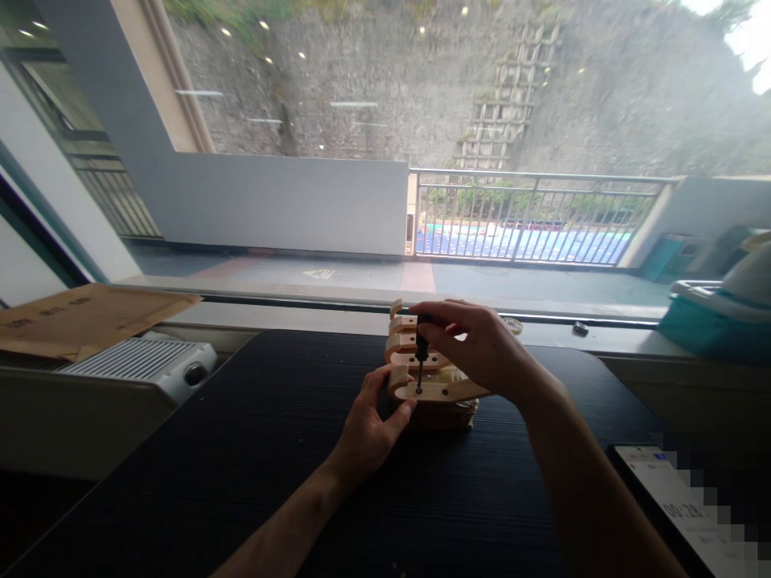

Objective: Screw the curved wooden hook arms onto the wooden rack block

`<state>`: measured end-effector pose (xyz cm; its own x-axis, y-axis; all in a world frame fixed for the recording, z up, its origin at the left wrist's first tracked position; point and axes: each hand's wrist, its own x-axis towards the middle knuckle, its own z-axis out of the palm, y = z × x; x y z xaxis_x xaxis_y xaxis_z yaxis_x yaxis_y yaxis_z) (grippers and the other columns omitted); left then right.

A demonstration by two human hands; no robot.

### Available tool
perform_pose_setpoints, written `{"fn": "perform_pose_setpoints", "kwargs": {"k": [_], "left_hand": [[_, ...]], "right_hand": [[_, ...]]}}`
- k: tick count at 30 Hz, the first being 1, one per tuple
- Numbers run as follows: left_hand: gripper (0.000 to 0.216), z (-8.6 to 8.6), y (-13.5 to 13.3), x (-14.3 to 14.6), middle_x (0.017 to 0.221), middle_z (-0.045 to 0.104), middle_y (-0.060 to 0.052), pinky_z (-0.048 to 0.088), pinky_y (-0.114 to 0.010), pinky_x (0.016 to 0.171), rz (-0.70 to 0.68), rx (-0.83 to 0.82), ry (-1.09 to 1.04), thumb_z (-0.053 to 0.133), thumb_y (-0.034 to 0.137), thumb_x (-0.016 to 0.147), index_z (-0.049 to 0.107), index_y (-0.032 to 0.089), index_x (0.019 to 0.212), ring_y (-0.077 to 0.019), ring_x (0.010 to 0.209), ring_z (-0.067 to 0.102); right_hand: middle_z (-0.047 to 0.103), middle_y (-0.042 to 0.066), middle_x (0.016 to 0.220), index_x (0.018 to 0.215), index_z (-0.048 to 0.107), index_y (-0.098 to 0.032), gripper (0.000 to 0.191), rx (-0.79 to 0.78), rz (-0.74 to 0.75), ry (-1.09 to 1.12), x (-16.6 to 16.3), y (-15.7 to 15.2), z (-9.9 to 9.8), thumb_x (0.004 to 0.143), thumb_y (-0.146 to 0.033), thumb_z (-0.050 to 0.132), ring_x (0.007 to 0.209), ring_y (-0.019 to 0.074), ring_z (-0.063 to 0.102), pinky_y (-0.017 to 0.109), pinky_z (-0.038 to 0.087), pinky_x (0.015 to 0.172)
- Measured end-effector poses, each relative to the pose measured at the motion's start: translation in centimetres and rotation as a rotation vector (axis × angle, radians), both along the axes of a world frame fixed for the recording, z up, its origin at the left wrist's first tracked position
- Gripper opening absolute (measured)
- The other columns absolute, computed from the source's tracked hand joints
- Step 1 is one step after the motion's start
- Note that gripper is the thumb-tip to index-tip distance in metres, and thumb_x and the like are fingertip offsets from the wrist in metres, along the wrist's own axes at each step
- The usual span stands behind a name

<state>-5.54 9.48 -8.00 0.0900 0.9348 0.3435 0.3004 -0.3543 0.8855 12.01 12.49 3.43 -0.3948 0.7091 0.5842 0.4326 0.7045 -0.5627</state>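
A screwdriver (422, 351) with a black handle stands nearly upright in my right hand (482, 345), its tip on a screw in the nearest curved wooden piece (430, 392). My left hand (365, 421) grips the hooked left end of that piece, thumb in front and fingers behind. Another dark screw shows to the right of the tip. Several similar wooden hooks (401, 341) line up behind it, with dark holes or screws in them. Below sits a brown block-like stack (446, 413), with crinkled clear wrapping at its right; its kind I cannot tell.
A phone (668, 498) showing a timer lies right on the black table (253, 449). On the sill are a tape roll (511, 324), a small dark object (580, 328) and a teal basket (692, 321). Cardboard (84, 317) rests over a white heater (144, 361) at left.
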Motion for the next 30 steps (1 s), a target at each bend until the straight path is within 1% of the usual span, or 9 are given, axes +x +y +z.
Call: {"fn": "perform_pose_setpoints", "kwargs": {"k": [3, 7, 11, 13, 17, 19, 22, 26, 30], "left_hand": [[0.039, 0.0, 0.0, 0.0, 0.12, 0.058, -0.009, 0.039, -0.039, 0.102, -0.011, -0.01, -0.008, 0.061, 0.026, 0.08, 0.05, 0.02, 0.117, -0.0238, 0.115, 0.054], [0.04, -0.1, 0.0, 0.0, 0.121, 0.058, -0.009, 0.04, -0.04, 0.102, -0.009, -0.008, -0.021, 0.061, 0.027, 0.08, 0.05, 0.02, 0.118, -0.0245, 0.116, 0.053], [0.039, -0.5, 0.2, -0.1, 0.12, 0.058, -0.009, 0.04, -0.04, 0.102, -0.004, 0.017, -0.015, 0.061, 0.027, 0.081, 0.05, 0.02, 0.118, -0.0239, 0.115, 0.054], [0.039, -0.7, 0.4, -0.1, 0.12, 0.058, -0.009, 0.04, -0.04, 0.102, -0.006, 0.027, -0.016, 0.061, 0.027, 0.081, 0.05, 0.02, 0.118, -0.0236, 0.114, 0.054], [0.04, -0.7, 0.5, 0.0, 0.12, 0.057, -0.01, 0.039, -0.041, 0.103, -0.002, 0.027, -0.041, 0.061, 0.027, 0.08, 0.05, 0.019, 0.117, -0.0246, 0.116, 0.053], [0.039, -0.6, 0.4, 0.0, 0.121, 0.057, -0.01, 0.039, -0.042, 0.103, -0.008, 0.022, -0.055, 0.061, 0.027, 0.079, 0.05, 0.018, 0.116, -0.0251, 0.117, 0.053], [0.04, -0.6, 0.4, 0.0, 0.121, 0.057, -0.011, 0.04, -0.042, 0.102, -0.01, 0.019, -0.06, 0.062, 0.027, 0.079, 0.05, 0.018, 0.116, -0.0252, 0.115, 0.054], [0.042, -1.1, 0.6, -0.1, 0.121, 0.057, -0.01, 0.04, -0.041, 0.102, -0.01, 0.034, -0.083, 0.063, 0.027, 0.078, 0.05, 0.019, 0.117, -0.0245, 0.114, 0.055], [0.041, -1.3, 0.8, -0.1, 0.119, 0.057, -0.008, 0.039, -0.041, 0.103, -0.013, 0.054, -0.104, 0.064, 0.025, 0.076, 0.052, 0.02, 0.116, -0.0233, 0.115, 0.054]], "right_hand": [[0.072, 0.002, 0.099, 0.114, 0.067, -0.024, 0.031, -0.027, -0.03, -0.018, 0.4, -0.2, 0.2, 0.086, -0.025, 0.055, 0.079, 0.015, 0.066, 0.027, 0.051, 0.069], [0.072, 0.002, 0.089, 0.107, 0.069, -0.023, 0.026, -0.034, -0.084, -0.035, 1.0, -0.2, 0.2, 0.084, -0.03, 0.058, 0.076, 0.0155, 0.065, 0.028, 0.049, 0.066], [0.07, 0.002, 0.082, 0.1, 0.066, -0.021, 0.022, -0.041, -0.134, -0.096, 1.1, -0.3, 0.5, 0.084, -0.034, 0.059, 0.07, 0.0137, 0.062, 0.026, 0.045, 0.06], [0.068, 0.001, 0.078, 0.096, 0.065, -0.02, 0.02, -0.031, -0.144, -0.203, 1.0, -0.4, 1.4, 0.084, -0.036, 0.058, 0.066, 0.0126, 0.059, 0.025, 0.042, 0.057], [0.064, 0.0, 0.068, 0.09, 0.066, -0.021, 0.023, -0.01, -0.118, -0.579, 0.5, -0.3, 4.5, 0.087, -0.039, 0.052, 0.054, 0.0102, 0.05, 0.025, 0.033, 0.05], [0.064, -0.001, 0.066, 0.09, 0.067, -0.022, 0.021, -0.003, -0.057, -0.729, 0.1, -0.3, 5.9, 0.087, -0.035, 0.051, 0.052, 0.0095, 0.047, 0.025, 0.031, 0.049], [0.065, -0.002, 0.072, 0.092, 0.068, -0.023, 0.017, -0.027, 0.039, -0.829, -0.7, -0.4, 7.0, 0.084, -0.028, 0.053, 0.056, 0.0093, 0.049, 0.024, 0.032, 0.051], [0.065, 0.0, 0.075, 0.092, 0.066, -0.021, 0.017, -0.042, 0.016, -0.853, -1.5, -0.5, 7.0, 0.083, -0.025, 0.052, 0.06, 0.0098, 0.05, 0.024, 0.032, 0.053], [0.065, 0.001, 0.075, 0.094, 0.065, -0.021, 0.018, -0.051, -0.032, -0.859, -1.5, -0.7, 6.6, 0.085, -0.029, 0.051, 0.059, 0.0102, 0.049, 0.024, 0.031, 0.053]]}}
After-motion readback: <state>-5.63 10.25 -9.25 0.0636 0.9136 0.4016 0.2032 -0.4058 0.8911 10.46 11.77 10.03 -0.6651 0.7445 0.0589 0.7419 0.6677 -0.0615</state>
